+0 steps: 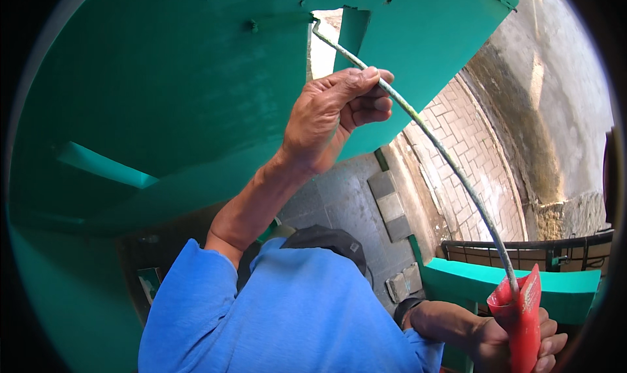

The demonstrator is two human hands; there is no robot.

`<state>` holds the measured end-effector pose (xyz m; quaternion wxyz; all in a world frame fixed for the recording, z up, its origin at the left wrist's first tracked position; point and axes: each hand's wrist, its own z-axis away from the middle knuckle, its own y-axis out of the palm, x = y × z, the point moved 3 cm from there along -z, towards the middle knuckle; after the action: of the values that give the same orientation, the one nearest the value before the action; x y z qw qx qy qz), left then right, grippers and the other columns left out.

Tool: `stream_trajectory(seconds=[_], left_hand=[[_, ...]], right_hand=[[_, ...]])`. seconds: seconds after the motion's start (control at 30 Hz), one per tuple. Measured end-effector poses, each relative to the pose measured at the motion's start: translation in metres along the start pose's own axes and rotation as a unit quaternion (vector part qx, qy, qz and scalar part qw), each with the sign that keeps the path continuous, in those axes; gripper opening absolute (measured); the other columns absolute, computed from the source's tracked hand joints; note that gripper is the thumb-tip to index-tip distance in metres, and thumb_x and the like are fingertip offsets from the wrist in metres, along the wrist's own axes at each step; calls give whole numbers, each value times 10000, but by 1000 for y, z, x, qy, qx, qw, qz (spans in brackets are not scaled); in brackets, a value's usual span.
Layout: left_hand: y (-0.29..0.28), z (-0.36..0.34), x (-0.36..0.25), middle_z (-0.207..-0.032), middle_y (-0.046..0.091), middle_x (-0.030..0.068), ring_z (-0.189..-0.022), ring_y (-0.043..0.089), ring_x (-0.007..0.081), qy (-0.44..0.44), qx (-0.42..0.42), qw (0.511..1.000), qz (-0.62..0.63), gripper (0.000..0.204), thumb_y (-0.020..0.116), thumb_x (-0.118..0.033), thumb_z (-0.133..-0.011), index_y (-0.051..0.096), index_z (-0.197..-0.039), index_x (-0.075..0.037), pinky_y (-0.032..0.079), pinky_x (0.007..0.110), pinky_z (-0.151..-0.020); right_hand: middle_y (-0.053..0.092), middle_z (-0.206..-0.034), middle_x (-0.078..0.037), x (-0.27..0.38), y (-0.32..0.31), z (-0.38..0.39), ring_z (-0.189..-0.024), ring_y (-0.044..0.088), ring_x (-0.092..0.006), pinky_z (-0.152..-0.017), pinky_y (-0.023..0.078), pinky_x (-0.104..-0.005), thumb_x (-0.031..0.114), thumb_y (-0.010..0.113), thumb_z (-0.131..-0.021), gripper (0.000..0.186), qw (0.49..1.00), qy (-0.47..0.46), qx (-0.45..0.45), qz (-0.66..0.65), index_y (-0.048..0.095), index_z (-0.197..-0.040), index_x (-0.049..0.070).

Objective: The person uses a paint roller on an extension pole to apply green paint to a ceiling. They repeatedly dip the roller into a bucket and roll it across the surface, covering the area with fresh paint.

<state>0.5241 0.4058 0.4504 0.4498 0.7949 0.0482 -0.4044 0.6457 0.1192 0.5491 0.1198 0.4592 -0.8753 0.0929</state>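
Note:
A long, thin metal rod [450,161], stained with pale and greenish paint, runs slantwise across the view. My left hand [320,118] is raised, pinching it between thumb and fingers a little below its bent upper tip. That tip overlaps the edge of a narrow opening [321,56] in a green panel [196,79]; whether they touch, I cannot tell. At lower right, my right hand [493,343] is wrapped round a red plastic sleeve-like piece [522,334] with an uneven, open top. The rod's lower end goes down into this piece, and its inside is hidden.
Green boards [516,281] and a dark metal railing [555,245] stand close by my right hand. Past the panel's right edge lie block paving [467,141] and a stained concrete wall [555,79]. Grey floor tiles [336,200] and small blocks [390,205] show below.

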Motion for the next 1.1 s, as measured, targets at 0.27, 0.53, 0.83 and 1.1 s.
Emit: stream_trajectory(seconds=[0.27, 0.53, 0.83, 1.1], left_hand=[[-60, 23, 53, -777, 588, 52, -705, 594, 109, -87, -113, 990, 16, 230, 516, -163, -865, 574, -939, 47, 530, 234, -686], [-84, 26, 61, -773, 591, 53, -696, 600, 102, -95, -161, 982, 12, 228, 515, -153, -864, 571, -940, 55, 534, 230, -685], [4, 5, 15, -799, 602, 59, -717, 603, 106, -34, -31, 999, -10, 239, 490, -172, -884, 574, -963, 37, 522, 254, -705], [-56, 59, 55, -799, 588, 44, -712, 594, 100, -88, -129, 988, -19, 228, 487, -170, -882, 570, -961, 26, 519, 244, -702]], right_hand=[[389, -774, -73, -35, 28, 50, -614, 393, -147, -526, 329, -266, 381, 552, -789, 340, 992, 103, -61, 40, 461, -825, 55], [398, -718, -62, -59, 56, 43, -656, 409, -151, -537, 346, -252, 399, 510, -811, 338, 971, 100, -143, 160, 449, -813, 66], [444, -752, -45, -9, -10, 12, -553, 464, -162, -469, 406, -256, 324, 425, -885, 283, 969, -85, -92, 212, 455, -820, 50], [374, -789, -83, -24, -6, 94, -614, 399, -156, -546, 324, -245, 403, 593, -762, 396, 986, 122, -110, 34, 449, -860, 48]])
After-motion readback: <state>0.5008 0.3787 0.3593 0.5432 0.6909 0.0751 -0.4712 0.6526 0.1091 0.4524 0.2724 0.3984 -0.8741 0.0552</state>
